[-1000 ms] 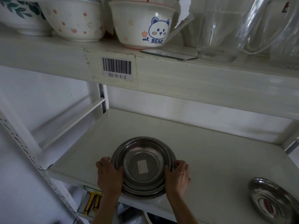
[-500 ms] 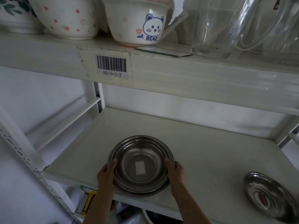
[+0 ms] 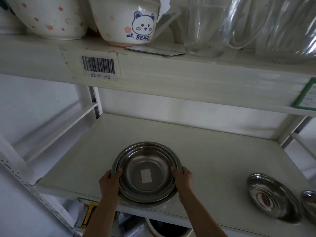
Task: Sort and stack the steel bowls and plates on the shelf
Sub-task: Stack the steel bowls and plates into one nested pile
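Note:
A stack of nested steel bowls (image 3: 146,161) sits near the front edge of the white lower shelf (image 3: 213,151); a white sticker shows in the top bowl's bottom. My left hand (image 3: 109,183) grips the stack's left rim and my right hand (image 3: 183,179) grips its right rim, thumbs inside the top bowl. A steel plate (image 3: 271,197) lies at the shelf's front right, apart from the stack. Part of another steel piece (image 3: 310,206) shows at the right frame edge.
The upper shelf (image 3: 171,72) with a barcode label carries ceramic bowls, one with a bear print (image 3: 126,23), and glass jugs (image 3: 206,26). A white upright post (image 3: 93,103) stands at the shelf's back left. Items sit below the lower shelf.
My hands shifted from the outside of the stack to gripping its rims with thumbs inside. The stack stays at the shelf's front; the view has drifted slightly.

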`<control>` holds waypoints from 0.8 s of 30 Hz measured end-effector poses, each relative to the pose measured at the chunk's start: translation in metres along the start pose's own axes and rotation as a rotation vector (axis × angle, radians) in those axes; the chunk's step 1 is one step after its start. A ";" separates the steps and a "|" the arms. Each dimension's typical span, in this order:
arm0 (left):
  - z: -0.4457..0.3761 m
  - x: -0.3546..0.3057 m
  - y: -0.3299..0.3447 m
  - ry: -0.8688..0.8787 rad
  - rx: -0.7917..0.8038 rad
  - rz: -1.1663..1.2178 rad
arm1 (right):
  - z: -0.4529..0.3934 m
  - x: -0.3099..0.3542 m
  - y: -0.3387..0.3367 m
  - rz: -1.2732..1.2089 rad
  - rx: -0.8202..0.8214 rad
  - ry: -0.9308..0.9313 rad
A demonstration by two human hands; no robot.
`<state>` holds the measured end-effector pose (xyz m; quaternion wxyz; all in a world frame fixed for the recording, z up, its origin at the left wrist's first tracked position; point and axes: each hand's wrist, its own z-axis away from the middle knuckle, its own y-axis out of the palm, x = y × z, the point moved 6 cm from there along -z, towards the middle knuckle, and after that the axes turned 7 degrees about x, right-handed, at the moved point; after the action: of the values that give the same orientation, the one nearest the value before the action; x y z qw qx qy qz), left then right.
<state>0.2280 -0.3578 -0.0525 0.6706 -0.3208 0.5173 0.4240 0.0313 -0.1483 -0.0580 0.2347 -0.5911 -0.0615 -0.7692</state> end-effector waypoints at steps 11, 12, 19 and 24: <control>0.017 0.012 0.063 -0.007 0.102 -0.053 | 0.006 -0.014 -0.074 -0.033 -0.131 -0.002; 0.019 0.013 0.070 -0.016 0.114 -0.051 | 0.006 -0.016 -0.082 -0.035 -0.142 0.002; 0.031 0.024 0.112 -0.031 0.175 -0.091 | 0.012 -0.022 -0.130 -0.042 -0.209 -0.005; 0.036 0.024 0.125 -0.017 0.173 -0.142 | 0.008 -0.024 -0.145 -0.011 -0.221 -0.009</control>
<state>0.1329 -0.2665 -0.0653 0.7285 -0.2941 0.5222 0.3318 -0.0194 -0.0107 -0.0518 0.1635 -0.6165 0.0192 -0.7699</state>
